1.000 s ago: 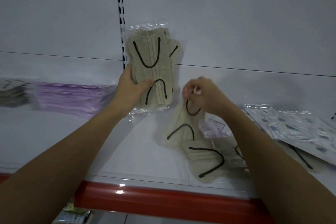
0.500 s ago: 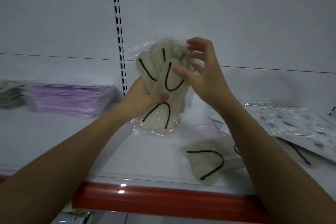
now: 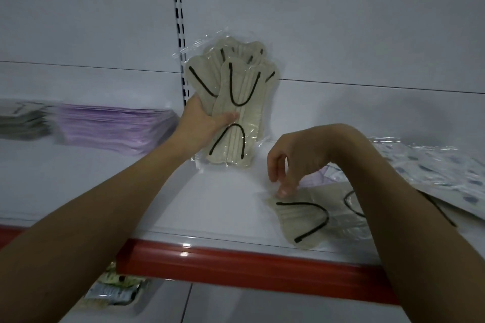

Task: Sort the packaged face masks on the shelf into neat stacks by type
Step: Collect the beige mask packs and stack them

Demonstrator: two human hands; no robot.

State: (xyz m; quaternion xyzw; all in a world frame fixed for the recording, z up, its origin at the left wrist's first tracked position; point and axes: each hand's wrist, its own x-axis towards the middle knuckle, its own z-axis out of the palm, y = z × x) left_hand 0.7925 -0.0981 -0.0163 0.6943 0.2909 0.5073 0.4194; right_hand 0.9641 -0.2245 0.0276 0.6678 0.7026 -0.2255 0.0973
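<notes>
A person stands at a white shelf (image 3: 99, 186) with a red front edge, both bare forearms reaching in from below. The left hand (image 3: 203, 123) holds a fanned bunch of beige masks (image 3: 236, 102) in clear plastic wrappers. The thumb lies across the front wrapper and the fingers are hidden behind the bunch. The bunch stands nearly upright against the back wall, its long axis vertical, its lower end on or just above the shelf and its top spreading out like a fan. Black ear loops curve across each mask.

The right hand (image 3: 294, 160) hangs with its wrist bent and fingers drooping loosely. One fingertip touches the left corner of a loose beige mask (image 3: 301, 220) lying flat near the front edge; it grips nothing. That mask's long axis runs from upper left towards lower right.

Further left sits a stack of purple masks (image 3: 112, 126), with a blurred grey stack (image 3: 23, 120) beyond it. On the far right lie patterned white packets (image 3: 441, 168), partly covering another beige mask.
</notes>
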